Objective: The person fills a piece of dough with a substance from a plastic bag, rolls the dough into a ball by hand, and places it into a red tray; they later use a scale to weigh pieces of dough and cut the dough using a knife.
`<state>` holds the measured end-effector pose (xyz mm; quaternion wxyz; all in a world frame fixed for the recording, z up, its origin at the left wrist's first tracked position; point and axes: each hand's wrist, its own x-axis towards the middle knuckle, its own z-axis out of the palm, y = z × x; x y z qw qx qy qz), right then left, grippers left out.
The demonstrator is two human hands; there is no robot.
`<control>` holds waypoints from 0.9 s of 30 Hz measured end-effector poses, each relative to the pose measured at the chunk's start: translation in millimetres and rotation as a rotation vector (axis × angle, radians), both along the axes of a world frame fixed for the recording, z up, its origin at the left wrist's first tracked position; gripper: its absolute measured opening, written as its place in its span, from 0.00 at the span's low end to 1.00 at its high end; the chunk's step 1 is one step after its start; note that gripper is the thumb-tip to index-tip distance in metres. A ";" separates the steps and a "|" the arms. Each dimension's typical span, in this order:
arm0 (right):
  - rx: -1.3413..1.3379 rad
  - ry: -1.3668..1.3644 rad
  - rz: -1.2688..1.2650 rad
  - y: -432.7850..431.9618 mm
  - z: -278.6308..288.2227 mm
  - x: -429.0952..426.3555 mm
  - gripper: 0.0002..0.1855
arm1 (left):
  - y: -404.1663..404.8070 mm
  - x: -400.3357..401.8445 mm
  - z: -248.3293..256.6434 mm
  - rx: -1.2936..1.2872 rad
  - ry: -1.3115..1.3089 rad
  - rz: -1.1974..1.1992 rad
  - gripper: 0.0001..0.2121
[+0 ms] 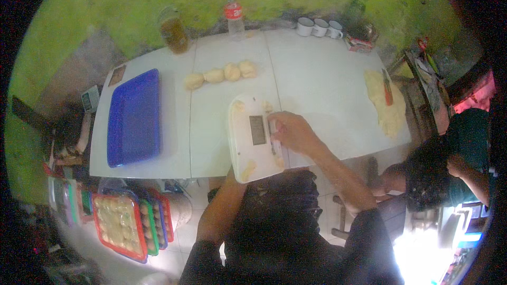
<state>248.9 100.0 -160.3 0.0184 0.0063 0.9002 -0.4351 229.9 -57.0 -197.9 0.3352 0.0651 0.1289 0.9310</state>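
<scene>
A white flat device, apparently a kitchen scale (247, 142), is tilted up over the table's near edge. A grey rectangle lies in its middle, and yellowish patches mark its corners. My left hand (236, 177) supports it from below; its fingers are hidden behind the device. At the device's right side, the bent fingers of my right hand (291, 131) touch it; whether they pinch anything is unclear. Beyond it, several dough balls (214, 75) sit in a row on the white table (317, 87).
A blue tray (134, 118) lies at left. Flattened dough (382, 103) with a red-handled tool (387, 89) is at right. A bottle (234, 18), brown-filled container (174, 35) and enamel mugs (320, 27) line the back. Stacked dough trays (119, 225) stand lower left; another person (447, 166) is at right.
</scene>
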 end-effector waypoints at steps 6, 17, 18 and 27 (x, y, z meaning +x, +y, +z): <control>-0.382 -0.118 0.019 6.3 6.6 -8.0 0.12 | -1.8 1.3 1.9 -0.004 0.008 -0.001 0.28; -0.374 0.342 -0.391 39.0 32.5 -27.6 0.07 | -0.3 4.1 14.1 0.033 -0.047 -0.038 0.30; -0.445 0.313 -0.368 38.5 37.7 -28.4 0.07 | -3.5 2.1 5.3 0.040 -0.005 -0.024 0.30; -0.295 0.239 -0.272 7.5 14.4 -12.5 0.06 | -1.0 0.4 -3.7 0.062 -0.021 -0.042 0.29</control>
